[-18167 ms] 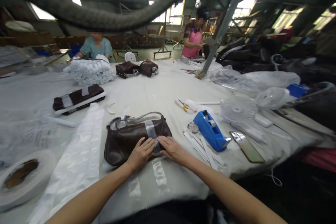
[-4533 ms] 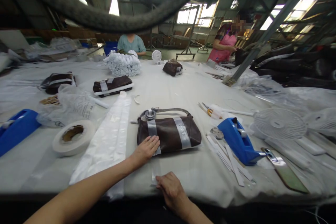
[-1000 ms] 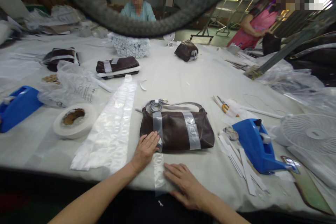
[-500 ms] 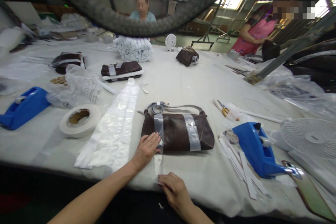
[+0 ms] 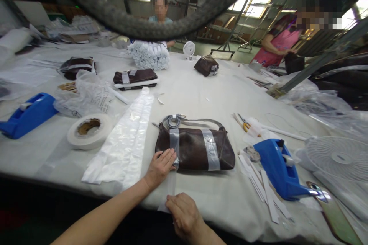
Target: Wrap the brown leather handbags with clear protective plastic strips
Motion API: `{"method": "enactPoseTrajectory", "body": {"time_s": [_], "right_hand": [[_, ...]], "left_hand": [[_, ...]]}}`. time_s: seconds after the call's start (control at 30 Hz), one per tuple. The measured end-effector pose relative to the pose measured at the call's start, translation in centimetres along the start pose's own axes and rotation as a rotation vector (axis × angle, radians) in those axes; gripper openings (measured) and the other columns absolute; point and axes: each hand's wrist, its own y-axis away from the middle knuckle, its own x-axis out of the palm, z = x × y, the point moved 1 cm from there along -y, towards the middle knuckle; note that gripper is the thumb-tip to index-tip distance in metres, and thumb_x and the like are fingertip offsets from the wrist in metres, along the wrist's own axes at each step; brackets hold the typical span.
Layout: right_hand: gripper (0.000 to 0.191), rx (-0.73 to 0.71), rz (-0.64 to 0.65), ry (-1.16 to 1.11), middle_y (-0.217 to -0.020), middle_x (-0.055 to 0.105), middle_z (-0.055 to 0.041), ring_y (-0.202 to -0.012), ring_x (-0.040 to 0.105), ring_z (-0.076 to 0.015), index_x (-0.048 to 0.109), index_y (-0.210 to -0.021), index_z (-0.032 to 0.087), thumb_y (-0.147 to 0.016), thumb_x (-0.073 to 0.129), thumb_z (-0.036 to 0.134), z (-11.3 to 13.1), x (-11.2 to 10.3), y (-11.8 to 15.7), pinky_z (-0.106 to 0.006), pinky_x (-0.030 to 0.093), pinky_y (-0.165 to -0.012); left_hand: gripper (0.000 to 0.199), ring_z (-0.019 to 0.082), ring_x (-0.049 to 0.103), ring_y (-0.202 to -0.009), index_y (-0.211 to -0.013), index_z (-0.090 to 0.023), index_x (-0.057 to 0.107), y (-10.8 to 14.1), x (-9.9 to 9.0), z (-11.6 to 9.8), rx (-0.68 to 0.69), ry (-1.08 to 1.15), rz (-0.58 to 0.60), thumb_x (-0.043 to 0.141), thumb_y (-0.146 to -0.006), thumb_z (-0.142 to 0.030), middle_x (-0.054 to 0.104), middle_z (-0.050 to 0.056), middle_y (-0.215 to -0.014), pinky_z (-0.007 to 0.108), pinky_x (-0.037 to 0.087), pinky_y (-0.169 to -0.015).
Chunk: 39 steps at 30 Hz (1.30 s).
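A dark brown handbag lies on the table, with two translucent strips round its body and its strap at the back. My left hand rests flat on its lower left corner, over the left strip, fingers together and outstretched. From under that hand a clear strip runs down towards the table's front edge. My right hand pinches the strip's lower end at the edge, thumb and fingers closed. Left of the bag lie flat white plastic sleeves.
Blue tape dispensers stand right and left. Near them are a white tape roll, pliers, paper strips, a fan and a phone. Wrapped bags lie farther back; two people are beyond.
My right hand has moved slightly left and down with the strip's end. The strip now hangs at a different slant. The view has shifted a little; my left hand stays on the bag.
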Motion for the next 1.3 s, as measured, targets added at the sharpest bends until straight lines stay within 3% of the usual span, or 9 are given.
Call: {"method": "enactPoseTrajectory", "body": {"time_s": [0.2, 0.33, 0.47, 0.63, 0.77, 0.9, 1.13, 1.23, 1.3], "right_hand": [[0.034, -0.073, -0.018, -0.046, -0.069, 0.064, -0.0097, -0.054, 0.049, -0.0170, 0.060, -0.091, 0.012, -0.091, 0.026, 0.010, -0.1, -2.4, -2.7, -0.032, 0.039, -0.050], [0.026, 0.026, -0.023, -0.020, -0.066, 0.065, -0.0047, -0.055, 0.050, -0.0151, 0.061, -0.088, 0.016, -0.090, 0.038, 0.005, -2.8, -4.8, -5.9, -0.029, 0.039, -0.053], [0.023, 0.117, 0.029, -0.056, -0.071, 0.068, -0.0035, -0.060, 0.058, -0.0145, 0.065, -0.090, 0.018, -0.092, 0.044, 0.009, -6.3, -5.8, -8.6, -0.026, 0.045, -0.058], [0.020, 0.211, 0.093, -0.088, -0.070, 0.068, -0.0017, -0.063, 0.061, -0.0141, 0.068, -0.084, 0.019, -0.094, 0.051, 0.017, -10.4, -5.0, -10.5, -0.024, 0.046, -0.061], [0.016, 0.232, 0.190, -0.008, -0.069, 0.067, -0.0018, -0.066, 0.060, -0.0151, 0.068, -0.079, 0.019, -0.091, 0.057, 0.017, -12.8, -3.9, -11.4, -0.024, 0.043, -0.062], [0.015, 0.193, 0.296, 0.110, -0.068, 0.064, -0.0017, -0.066, 0.057, -0.0164, 0.066, -0.075, 0.018, -0.088, 0.060, 0.015, -14.6, -2.8, -11.4, -0.026, 0.040, -0.061], [0.006, 0.249, 0.347, 0.058, -0.073, 0.067, -0.0008, -0.070, 0.060, -0.0160, 0.067, -0.082, 0.019, -0.087, 0.064, 0.016, -16.3, -1.9, -10.8, -0.025, 0.042, -0.066], [0.008, 0.272, 0.378, 0.047, -0.073, 0.068, -0.0005, -0.071, 0.061, -0.0161, 0.067, -0.080, 0.019, -0.087, 0.064, 0.018, -16.4, -1.9, -11.1, -0.025, 0.042, -0.066], [0.008, 0.280, 0.397, 0.048, -0.074, 0.068, -0.0007, -0.072, 0.062, -0.0164, 0.067, -0.080, 0.019, -0.087, 0.064, 0.018, -16.3, -2.0, -11.3, -0.025, 0.043, -0.066]], "left_hand": [[0.038, 0.024, 0.050, -0.126, -0.133, -0.015, 0.049, 1.0, -0.6, -0.9, -0.008, 0.011, 0.079, 0.050, -0.096, -0.025, 0.054, 0.013, -0.136, 0.040, 0.039, -0.099], [0.052, 0.025, 0.041, -0.133, -0.141, -0.012, 0.039, 0.8, -2.0, -1.3, -0.045, 0.067, 0.210, 0.048, -0.090, -0.013, 0.045, 0.014, -0.144, 0.043, 0.034, -0.105], [0.064, 0.029, 0.038, -0.134, -0.145, -0.011, 0.029, -0.1, -3.4, -1.7, -0.155, 0.242, 0.320, 0.052, -0.086, -0.020, 0.040, 0.016, -0.147, 0.049, 0.031, -0.108], [0.040, 0.026, 0.059, -0.105, -0.135, -0.016, 0.038, -1.0, -2.2, -2.2, -0.471, 0.384, 0.174, 0.043, -0.097, -0.029, 0.064, 0.012, -0.117, 0.049, 0.041, -0.096], [0.032, 0.026, 0.062, -0.094, -0.129, -0.017, 0.042, -1.4, -0.7, -2.3, -0.571, 0.370, 0.082, 0.043, -0.098, -0.026, 0.067, 0.009, -0.104, 0.050, 0.041, -0.092], [0.031, 0.025, 0.062, -0.087, -0.129, -0.019, 0.041, -2.2, -0.3, -2.0, -0.623, 0.407, 0.034, 0.044, -0.098, -0.021, 0.068, 0.003, -0.090, 0.046, 0.043, -0.087], [0.031, 0.024, 0.062, -0.083, -0.125, -0.018, 0.044, -2.7, 0.2, -2.0, -0.705, 0.405, -0.053, 0.051, -0.096, -0.027, 0.066, 0.000, -0.078, 0.044, 0.045, -0.086], [0.027, 0.023, 0.062, -0.086, -0.122, -0.017, 0.048, -3.0, -0.3, -2.0, -0.670, 0.333, -0.036, 0.049, -0.096, -0.023, 0.066, 0.004, -0.086, 0.042, 0.047, -0.084], [0.025, 0.024, 0.061, -0.096, -0.119, -0.017, 0.052, -3.5, -1.0, -2.2, -0.573, 0.241, -0.044, 0.044, -0.096, -0.015, 0.066, 0.009, -0.101, 0.043, 0.047, -0.088]]}}
